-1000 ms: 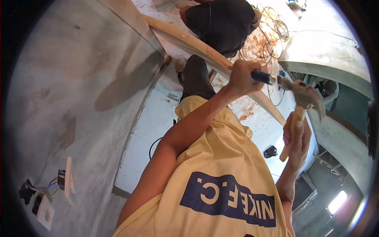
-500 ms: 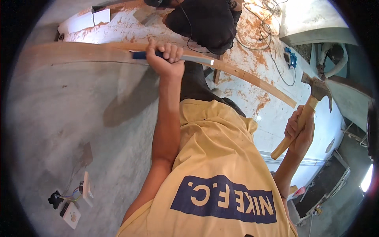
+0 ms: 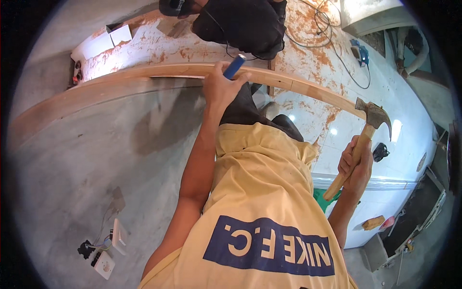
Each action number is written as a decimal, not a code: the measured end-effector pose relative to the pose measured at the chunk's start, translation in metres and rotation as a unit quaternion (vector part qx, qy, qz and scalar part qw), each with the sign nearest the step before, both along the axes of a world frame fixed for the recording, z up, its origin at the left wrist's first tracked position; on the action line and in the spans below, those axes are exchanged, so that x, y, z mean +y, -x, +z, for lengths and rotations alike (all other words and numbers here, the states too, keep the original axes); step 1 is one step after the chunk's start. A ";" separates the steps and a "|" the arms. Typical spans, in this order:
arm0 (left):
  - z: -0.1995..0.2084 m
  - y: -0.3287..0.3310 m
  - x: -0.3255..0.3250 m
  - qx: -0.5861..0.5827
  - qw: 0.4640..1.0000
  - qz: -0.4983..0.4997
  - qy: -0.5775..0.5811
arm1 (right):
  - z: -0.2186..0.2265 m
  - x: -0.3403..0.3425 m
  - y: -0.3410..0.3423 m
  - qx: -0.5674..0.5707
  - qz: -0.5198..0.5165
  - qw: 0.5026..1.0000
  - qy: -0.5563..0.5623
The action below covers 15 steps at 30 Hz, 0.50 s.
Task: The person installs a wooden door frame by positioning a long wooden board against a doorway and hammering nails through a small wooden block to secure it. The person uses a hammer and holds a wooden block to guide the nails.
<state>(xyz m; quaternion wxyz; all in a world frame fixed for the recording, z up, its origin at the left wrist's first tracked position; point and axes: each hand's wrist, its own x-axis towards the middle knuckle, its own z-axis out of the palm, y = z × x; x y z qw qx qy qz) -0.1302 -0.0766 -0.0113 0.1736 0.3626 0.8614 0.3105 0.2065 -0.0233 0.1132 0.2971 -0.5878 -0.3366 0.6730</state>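
The blue handle (image 3: 234, 66) clasped in our left grip (image 3: 219, 90) has swung end-up, upper centre of the frame. Our right grip (image 3: 357, 166) encloses the hammer (image 3: 366, 137) at right; likely stiff and head-heavy, it wants holding low on its wooden shaft (image 3: 337, 182).

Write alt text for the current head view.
A person in a yellow shirt grips a claw hammer in the right hand and a blue-handled tool in the left hand, by a long wooden board. Beyond it, someone in dark clothes is on a dust-strewn floor. Lower left, two sockets with exposed wires stand out from a grey wall.
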 end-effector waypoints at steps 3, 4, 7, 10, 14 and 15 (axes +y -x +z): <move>0.005 0.001 0.000 0.040 0.998 0.021 0.042 | -0.006 -0.005 -0.002 0.017 -0.036 0.999 -0.006; 0.000 0.004 -0.002 0.068 0.996 0.049 0.021 | -0.006 -0.006 -0.003 0.019 -0.042 0.999 -0.003; -0.008 0.011 -0.003 0.092 0.991 0.095 -0.034 | -0.011 -0.008 -0.007 -0.002 -0.058 0.998 0.002; 0.018 -0.023 0.008 0.069 0.991 -0.018 -0.117 | -0.024 -0.010 -0.013 0.008 -0.065 0.998 -0.021; 0.046 -0.101 0.038 0.080 0.942 -0.253 -0.203 | -0.037 -0.012 -0.014 0.055 -0.111 0.991 -0.040; 0.039 -0.111 0.044 0.081 0.943 -0.252 -0.201 | -0.040 -0.013 -0.015 0.095 -0.124 0.987 -0.046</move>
